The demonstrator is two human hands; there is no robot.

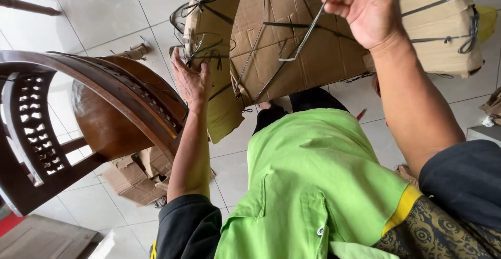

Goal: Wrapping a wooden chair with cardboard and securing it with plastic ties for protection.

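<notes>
My right hand (pixel 360 8) is raised at the top of the view, fingers closed around a flat grey packing strap (pixel 305 37) that runs down to a cardboard-wrapped bundle (pixel 292 55). My left hand (pixel 190 79) is open, palm pressed against the cardboard edge of a second wrapped piece (pixel 206 24), where dark straps are tangled. More straps cross both cardboard surfaces.
A dark wooden chair (pixel 104 118) with a curved carved back stands at the left, close to my left arm. Torn cardboard scraps (pixel 133 178) lie on the white tiled floor (pixel 99 8) beneath it. Another strapped cardboard bundle (pixel 443 24) sits at the upper right.
</notes>
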